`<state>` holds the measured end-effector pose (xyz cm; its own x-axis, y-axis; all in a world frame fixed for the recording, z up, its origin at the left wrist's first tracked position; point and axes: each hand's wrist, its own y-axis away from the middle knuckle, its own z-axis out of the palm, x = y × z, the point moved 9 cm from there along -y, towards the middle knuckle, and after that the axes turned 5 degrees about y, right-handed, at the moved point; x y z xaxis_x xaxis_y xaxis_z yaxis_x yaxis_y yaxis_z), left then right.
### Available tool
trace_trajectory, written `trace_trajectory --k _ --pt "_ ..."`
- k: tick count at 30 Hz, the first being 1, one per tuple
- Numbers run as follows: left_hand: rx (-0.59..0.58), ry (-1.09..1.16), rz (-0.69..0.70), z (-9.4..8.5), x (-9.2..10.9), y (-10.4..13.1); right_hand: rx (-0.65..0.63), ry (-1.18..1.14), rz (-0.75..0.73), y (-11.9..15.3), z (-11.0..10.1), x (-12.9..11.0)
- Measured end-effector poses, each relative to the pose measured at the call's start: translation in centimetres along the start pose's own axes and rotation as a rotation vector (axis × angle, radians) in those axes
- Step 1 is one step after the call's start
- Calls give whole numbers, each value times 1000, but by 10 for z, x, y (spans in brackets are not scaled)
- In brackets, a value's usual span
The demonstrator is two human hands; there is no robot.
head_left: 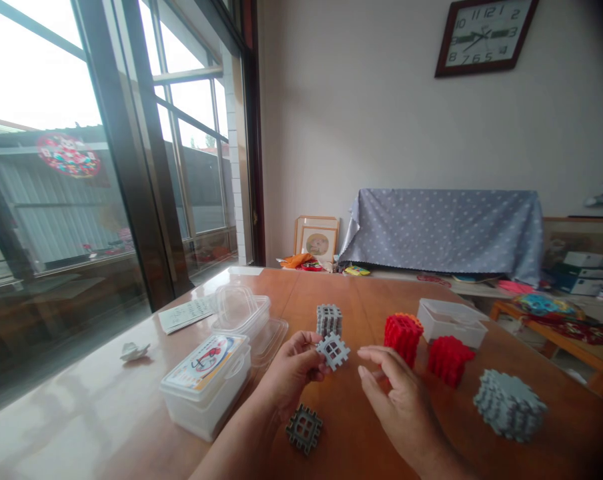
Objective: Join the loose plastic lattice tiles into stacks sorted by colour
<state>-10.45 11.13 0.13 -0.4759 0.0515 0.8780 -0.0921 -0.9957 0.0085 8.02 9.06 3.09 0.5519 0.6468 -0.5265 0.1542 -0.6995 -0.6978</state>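
Between its thumb and fingers my left hand (296,367) grips a light grey notched tile (333,351) with a windowed centre. To the right of that tile, my right hand (394,393) has its fingers apart and holds nothing. A stack of grey tiles (329,319) stands just behind the held tile. Below my left hand, a darker grey windowed tile piece (304,429) lies on the wooden table (354,447). Two stacks of red tiles, one taller (402,339) and one lower (448,361), stand beyond my right hand.
Grey tiles are stacked at the right (509,405). A clear container (451,323) sits behind the red stacks. At the left are a lidded box (206,383), an open clear container (246,317), a paper sheet (186,315) and a crumpled wrapper (134,352).
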Motion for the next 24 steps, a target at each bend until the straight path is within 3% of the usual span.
trace_trajectory --k 16,24 --pt "-71 -69 -15 2 -5 -1 -87 -88 -18 -3 9 -10" --pt "-61 -32 -23 -1 -4 -3 -210 5 -20 -5 14 -15"
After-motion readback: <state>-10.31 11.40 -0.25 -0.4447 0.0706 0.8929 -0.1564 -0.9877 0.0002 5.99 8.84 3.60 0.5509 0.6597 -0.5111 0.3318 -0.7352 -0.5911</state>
